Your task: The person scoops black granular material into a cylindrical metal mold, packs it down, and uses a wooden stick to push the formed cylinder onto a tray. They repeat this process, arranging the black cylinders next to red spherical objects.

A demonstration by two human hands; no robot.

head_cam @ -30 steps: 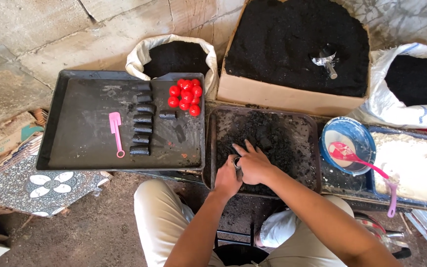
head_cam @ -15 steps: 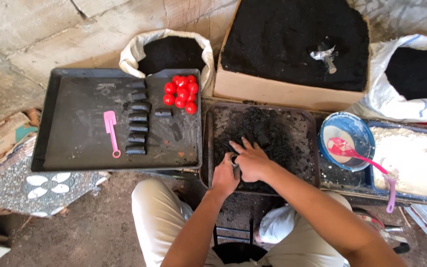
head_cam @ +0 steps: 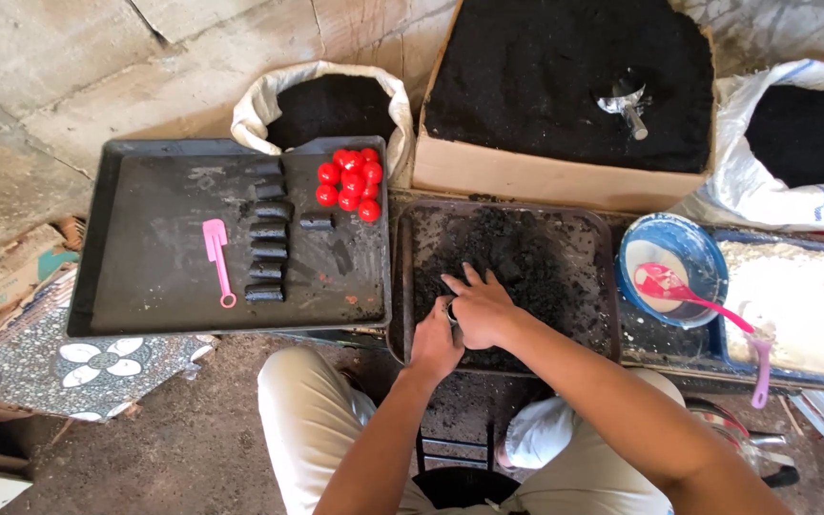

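Note:
Both hands meet over a dark tray (head_cam: 595, 286) holding loose black powder. My left hand (head_cam: 434, 341) grips a small dark tube-like object at the tray's near edge. My right hand (head_cam: 482, 307) rests on top of it, fingers spread over the powder and partly hiding the object. To the left a larger black tray (head_cam: 145, 248) carries a column of several black pressed cylinders (head_cam: 267, 234), a cluster of red caps (head_cam: 353, 177) and a pink spatula (head_cam: 217, 256).
A cardboard box of black powder (head_cam: 565, 86) with a metal scoop (head_cam: 626, 103) stands behind. White sacks of black powder (head_cam: 331, 105) (head_cam: 803, 133) flank it. At the right are a blue bowl (head_cam: 674, 267) with a pink spoon and a blue tray of white powder (head_cam: 803, 300).
The hands stay together over the dark tray with only small finger shifts. The view has drifted slightly.

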